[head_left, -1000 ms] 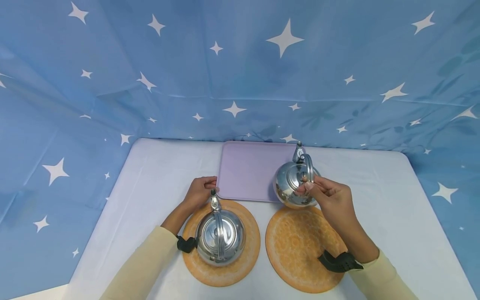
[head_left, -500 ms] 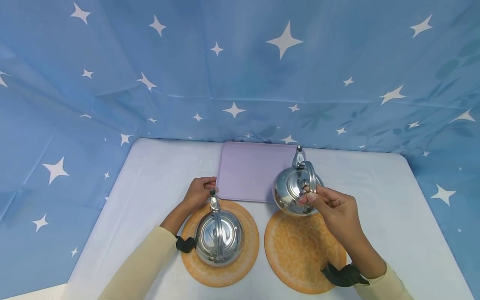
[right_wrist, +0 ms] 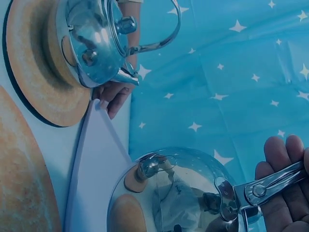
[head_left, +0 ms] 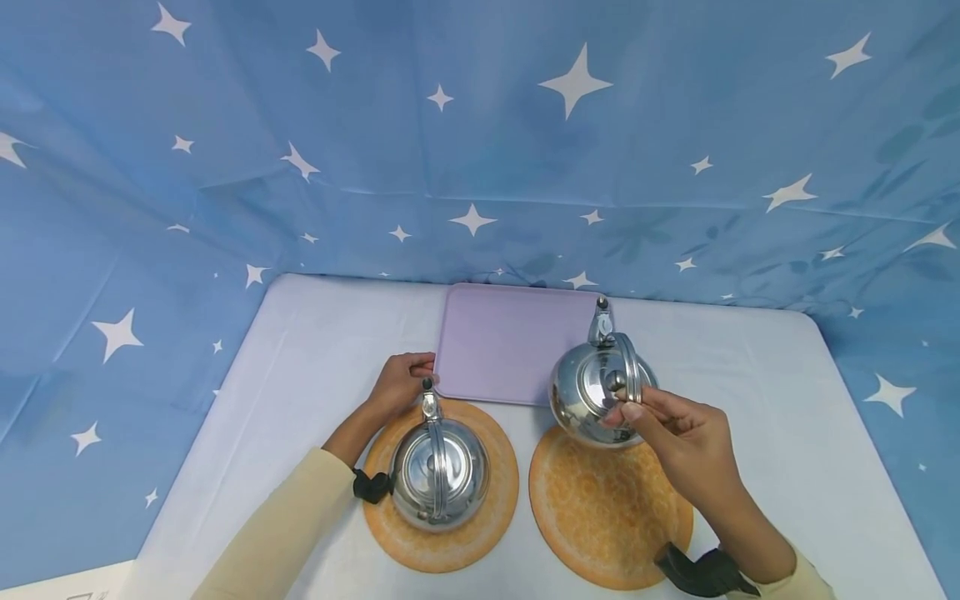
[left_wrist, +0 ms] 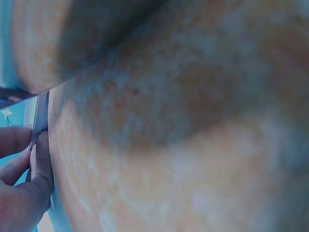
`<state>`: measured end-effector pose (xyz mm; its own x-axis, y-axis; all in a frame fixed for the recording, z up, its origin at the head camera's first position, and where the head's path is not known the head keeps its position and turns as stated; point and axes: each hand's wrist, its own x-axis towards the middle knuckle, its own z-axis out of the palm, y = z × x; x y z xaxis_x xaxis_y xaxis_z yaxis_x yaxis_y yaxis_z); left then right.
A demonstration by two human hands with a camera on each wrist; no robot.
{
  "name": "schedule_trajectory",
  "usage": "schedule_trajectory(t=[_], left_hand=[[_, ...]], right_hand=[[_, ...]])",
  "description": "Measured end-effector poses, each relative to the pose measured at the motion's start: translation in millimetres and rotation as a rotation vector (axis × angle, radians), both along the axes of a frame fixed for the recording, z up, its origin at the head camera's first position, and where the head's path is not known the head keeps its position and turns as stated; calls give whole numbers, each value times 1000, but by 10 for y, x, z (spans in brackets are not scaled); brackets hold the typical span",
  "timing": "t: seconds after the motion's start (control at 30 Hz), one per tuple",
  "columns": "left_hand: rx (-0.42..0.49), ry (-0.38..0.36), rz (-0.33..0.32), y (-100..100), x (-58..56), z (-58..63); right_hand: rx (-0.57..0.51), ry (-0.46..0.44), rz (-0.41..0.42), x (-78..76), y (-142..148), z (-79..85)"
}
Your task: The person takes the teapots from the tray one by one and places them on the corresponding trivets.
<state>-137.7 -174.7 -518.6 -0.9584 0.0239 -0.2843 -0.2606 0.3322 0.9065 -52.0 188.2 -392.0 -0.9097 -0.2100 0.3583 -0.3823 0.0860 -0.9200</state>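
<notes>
My right hand grips the handle of a shiny steel kettle. That kettle hangs over the tray's near right corner and the far edge of the right round orange mat; its spout points away from me. My left hand pinches the left edge of a flat lilac tray, thumb and fingers on either side of the rim. A second steel kettle stands on the left round orange mat, beside my left wrist, its handle upright.
A white cloth covers the table. Behind it and at the sides hangs a blue curtain with white stars, close to the tray's far edge. The left kettle's spout rises close to my left hand.
My right hand has drawn its kettle back toward me and slightly right, from over the tray toward the right mat. My left hand, the tray and the left kettle stay put.
</notes>
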Motion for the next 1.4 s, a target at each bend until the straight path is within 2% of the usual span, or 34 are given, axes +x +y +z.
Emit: schedule_trajectory(t=[0.23,0.43,0.57,0.67,0.8,1.13,1.4], left_hand=[[7,0,-6,7,4,-4],[-5,2,-5,0,2,13],[1,-4,-12,5,-7,9],[3,-12,-10,10,-12,7],[-7,-4,-7,15,-16,6],[5,-13,-4,35,-29,-25],[-18,-9,1,8,-29,17]], right_hand=[[47,-18,9,107,45,19],[-30,-13,64,137,51,27],[14,-35,45,141,55,45],[10,-50,62,157,47,41],[-3,-43,99,180,32,5],[20,-63,111,291,31,-86],[-43,-38,149,383,54,-158]])
